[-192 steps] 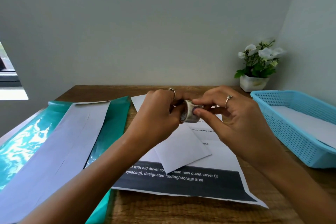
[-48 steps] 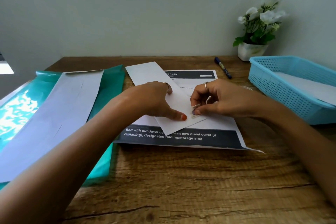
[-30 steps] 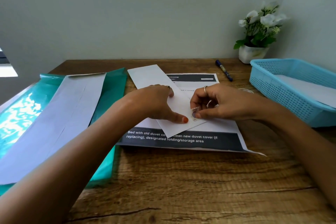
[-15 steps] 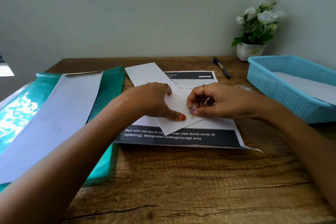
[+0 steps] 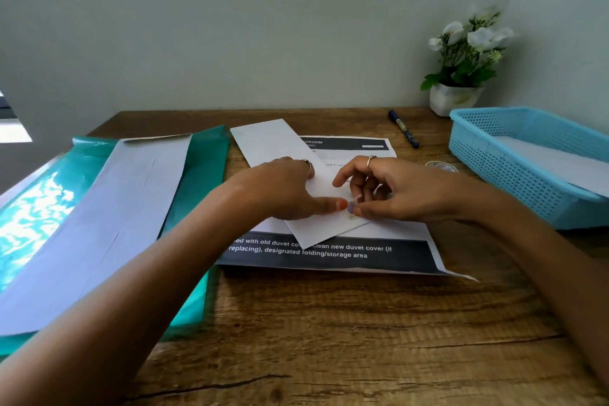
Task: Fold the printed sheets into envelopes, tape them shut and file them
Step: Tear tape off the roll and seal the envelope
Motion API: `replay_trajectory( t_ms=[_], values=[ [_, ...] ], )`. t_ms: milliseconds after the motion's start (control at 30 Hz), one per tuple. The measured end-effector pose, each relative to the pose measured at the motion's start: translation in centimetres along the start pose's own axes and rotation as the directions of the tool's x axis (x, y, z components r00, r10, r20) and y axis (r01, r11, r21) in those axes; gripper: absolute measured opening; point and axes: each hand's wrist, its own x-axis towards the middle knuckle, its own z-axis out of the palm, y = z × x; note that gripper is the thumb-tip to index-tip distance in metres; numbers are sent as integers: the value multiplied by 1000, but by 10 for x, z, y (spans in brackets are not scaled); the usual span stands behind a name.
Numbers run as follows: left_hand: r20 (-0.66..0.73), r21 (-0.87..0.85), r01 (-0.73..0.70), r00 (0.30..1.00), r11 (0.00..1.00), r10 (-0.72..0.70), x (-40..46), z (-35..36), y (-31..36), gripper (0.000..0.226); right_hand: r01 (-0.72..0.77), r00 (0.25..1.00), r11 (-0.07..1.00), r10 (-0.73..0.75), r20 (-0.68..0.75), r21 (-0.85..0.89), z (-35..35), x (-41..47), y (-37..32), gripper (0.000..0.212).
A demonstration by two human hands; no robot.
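My left hand (image 5: 283, 189) presses the folded envelope (image 5: 316, 227) flat on the printed sheet (image 5: 333, 254); my right hand (image 5: 395, 189) pinches a tape piece (image 5: 352, 208) onto its flap. If my thumb lifts, the flap could spring open and the tape wrinkle.

**Bystanders on the worktop**

A wooden worktop (image 5: 329, 339) with dark grain runs up to a pale wall. At the far right corner a small white pot of white flowers (image 5: 461, 69) stands against the wall. Just left of it a dark blue pen (image 5: 403, 128) lies on the wood, angled from far left to near right.
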Motion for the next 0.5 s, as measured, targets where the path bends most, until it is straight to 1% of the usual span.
replay_trajectory(
  t_ms=[100,267,500],
  values=[
    [-14,-14,12,1000,1000,-12,0,2,4,81,-7,1000,999,7,-10,36,0,0,2,37],
    [0,-1,9,1000,1000,-9,-4,3,1,95,-22,998,995,27,-48,95,1,2,6,33],
    [-9,11,22,1000,1000,-22,-4,6,2,99,-29,991,999,35,-132,42,8,9,5,23]
  ],
)
